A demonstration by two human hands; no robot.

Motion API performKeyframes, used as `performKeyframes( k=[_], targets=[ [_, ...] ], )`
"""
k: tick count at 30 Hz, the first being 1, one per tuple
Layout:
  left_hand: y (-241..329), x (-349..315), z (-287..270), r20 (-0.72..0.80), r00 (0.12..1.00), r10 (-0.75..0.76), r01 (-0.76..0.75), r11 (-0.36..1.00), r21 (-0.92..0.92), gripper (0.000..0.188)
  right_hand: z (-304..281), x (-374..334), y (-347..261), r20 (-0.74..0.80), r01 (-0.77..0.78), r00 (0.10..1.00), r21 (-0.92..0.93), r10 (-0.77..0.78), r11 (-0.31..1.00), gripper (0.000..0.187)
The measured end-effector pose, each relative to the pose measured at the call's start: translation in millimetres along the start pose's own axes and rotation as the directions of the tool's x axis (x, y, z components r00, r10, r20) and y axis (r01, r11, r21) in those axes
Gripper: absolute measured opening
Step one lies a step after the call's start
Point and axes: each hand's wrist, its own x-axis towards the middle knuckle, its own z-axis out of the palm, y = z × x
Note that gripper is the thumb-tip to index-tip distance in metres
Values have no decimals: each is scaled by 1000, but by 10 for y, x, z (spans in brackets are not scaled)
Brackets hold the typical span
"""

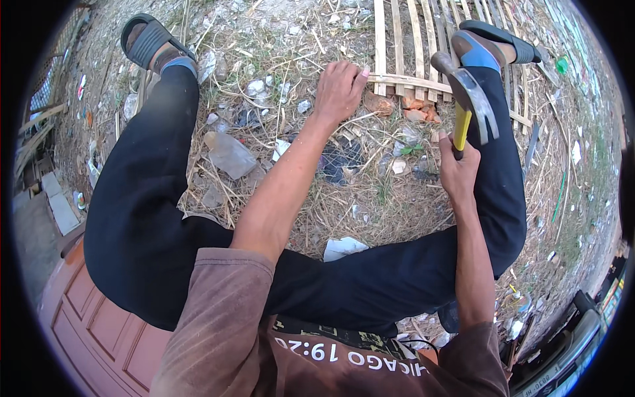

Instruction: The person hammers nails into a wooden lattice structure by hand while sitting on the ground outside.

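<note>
Near: brown tee w/ wht print [225, 317]; reddish panelled door-like pc [106, 337], lower L; part of a vehicle [562, 364] at lower R rim. Blk trousers [139, 198], legs spread wide. Surface: outdoor ground [410, 205], dirt w/ dry straw, sparse grass, rubble & litter, incl. wht scrap [344, 249] by the thighs. Mid: R hand [460, 165], closed round yel./blk handle of claw hammer [468, 96], head up, claw to R; overlaps R shin in view, contact unclear. Grey blade-like strip [531, 147] beyond R leg. Cloudy plastic bottle [231, 157] on its side, L of L forearm. Orange brick pcs [420, 110] at near edge of slatted wooden frame [417, 40]. L hand [339, 91], fingers part-curled, thumb at L end of frame's crosspiece; whether gripping, can't tell. Frame lies on ground, running to top edge, betw. the feet. Far: dk sandals [149, 46], one per foot; grn scrap [561, 65], far R; pale slats [582, 33], upper R.
</note>
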Motion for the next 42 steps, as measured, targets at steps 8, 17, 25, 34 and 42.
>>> performKeyframes(
  k=[8, 17, 25, 34, 42],
  targets=[
    [6, -24, 58, -22, 1000, -7, 7, 1000, -10, 39, 67, 118, -36, 174, -161, 963, -242, 206, 957, 34],
    [41, -57, -23, -14, 1000, -21, 21, 999, 24, 39, 183, -199, -271, 216, -505, 855, 552, 472, 663, 28],
    [-6, -82, -23, 3, 999, -48, 47, 999, 25, 38, 128, -177, -432, 115, -339, 914, 744, 389, 576, 40],
    [33, -56, 9, -9, 998, -59, 59, 998, 23, 37, 373, -325, -250, 230, -581, 792, 571, 566, 580, 45],
    [91, -51, -18, 25, 997, -71, 71, 997, -14, 37, 538, -290, -104, 220, -601, 790, 465, 573, 650, 43]
  ],
)
